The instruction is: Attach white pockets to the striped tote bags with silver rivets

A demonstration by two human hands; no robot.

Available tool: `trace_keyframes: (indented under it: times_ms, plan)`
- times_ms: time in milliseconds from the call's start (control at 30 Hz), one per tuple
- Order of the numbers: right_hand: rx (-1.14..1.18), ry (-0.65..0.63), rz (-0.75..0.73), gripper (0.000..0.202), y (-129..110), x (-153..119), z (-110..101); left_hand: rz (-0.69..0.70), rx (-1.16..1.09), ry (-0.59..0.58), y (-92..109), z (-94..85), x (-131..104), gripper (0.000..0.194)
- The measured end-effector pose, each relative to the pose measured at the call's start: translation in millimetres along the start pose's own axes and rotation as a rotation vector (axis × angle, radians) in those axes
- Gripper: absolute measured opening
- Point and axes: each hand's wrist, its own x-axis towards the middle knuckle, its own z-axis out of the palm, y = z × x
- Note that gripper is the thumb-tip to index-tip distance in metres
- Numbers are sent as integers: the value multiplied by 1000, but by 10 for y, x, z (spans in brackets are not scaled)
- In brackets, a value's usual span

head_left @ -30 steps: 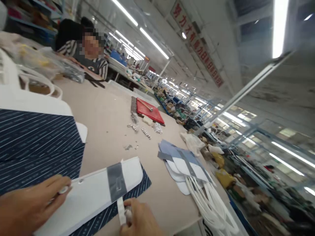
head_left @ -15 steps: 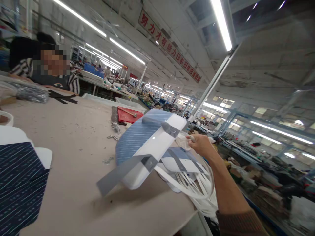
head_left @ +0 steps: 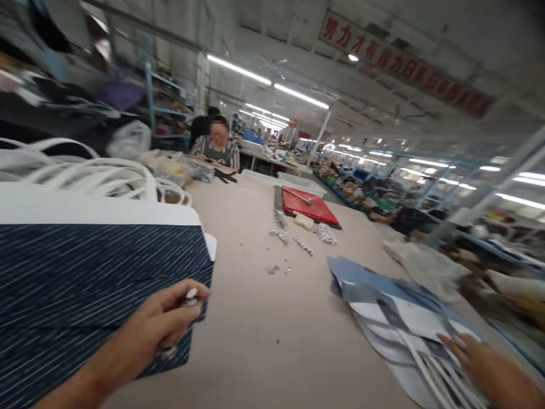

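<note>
My left hand [head_left: 172,321] is closed around a small metal tool with a shiny round end, above the right part of a dark blue striped panel [head_left: 97,284] with a white upper edge. At the lower right, my right hand [head_left: 472,358] touches a pile of light blue and white pieces [head_left: 417,318] with grey strips and white cords. Motion blurs its fingers, so its grip is unclear. The pile lies on the pale table [head_left: 255,318].
Behind the panel are white looped handles [head_left: 128,176]. A mallet lies on a red board [head_left: 310,207] at the back, with metal chains [head_left: 303,244] before it. Across the table sits a person [head_left: 219,150] in striped sleeves. Clear plastic [head_left: 426,264] lies beyond the pile.
The view has swung left. My left hand has come into view with the metal tool. The blue and white piece that stood raised near my right hand now lies lower, on the pile.
</note>
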Motion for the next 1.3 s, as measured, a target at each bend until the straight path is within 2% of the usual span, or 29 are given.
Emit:
trace_keyframes:
  times_ms: [100,167,233,300,367,433,500,567,633,733,767,867,933,1000,1100,1200,1300]
  plan:
    - [-79,-158,-347,32,-252,58,692,6,-143,-77,4,-16,-20,29]
    - [-163,-223,-500,42,-519,55,1047,34,-218,-74,2,13,-33,26]
    - [-188,-235,-554,41,-814,44,1253,46,-256,-85,-4,24,-59,25]
    - [-143,-218,-495,31,-1101,56,1298,51,-283,-107,-12,0,-89,29]
    - [-26,-195,-365,23,-1368,102,1209,56,-326,-126,-19,-53,-110,35]
    - [158,-184,-224,26,-1635,179,1037,69,-340,-124,-26,-113,-121,42]
    - [361,-205,-119,32,-1949,255,835,78,-252,-109,-33,-159,-129,48]
    - [494,-234,-54,34,-2360,294,626,78,-75,-92,-37,-185,-139,52]
    - [558,-268,-41,37,-2889,278,414,114,166,-82,-41,-200,-152,53]
    - [1030,-583,-52,37,-3805,191,95,242,539,-76,-60,-231,-167,55]
    - [1137,-631,-92,33,-4095,159,-2,286,646,-76,-73,-249,-171,56]
    - [1280,-617,-281,21,-4761,84,-204,372,856,-86,-125,-335,-185,67]
    - [1281,-549,-374,13,-5009,59,-230,372,939,-82,-155,-418,-198,76]
    - [1278,-511,-419,13,-5154,51,-180,333,1005,-75,-179,-515,-215,79]
    - [1282,-566,-431,10,-5317,51,-59,269,1055,-58,-222,-676,-247,78]
    - [1344,-698,-332,10,-5497,80,12,236,1015,-18,-262,-859,-277,75]
    - [1476,-850,-121,16,-5670,210,95,244,844,77,-252,-1080,-290,61]
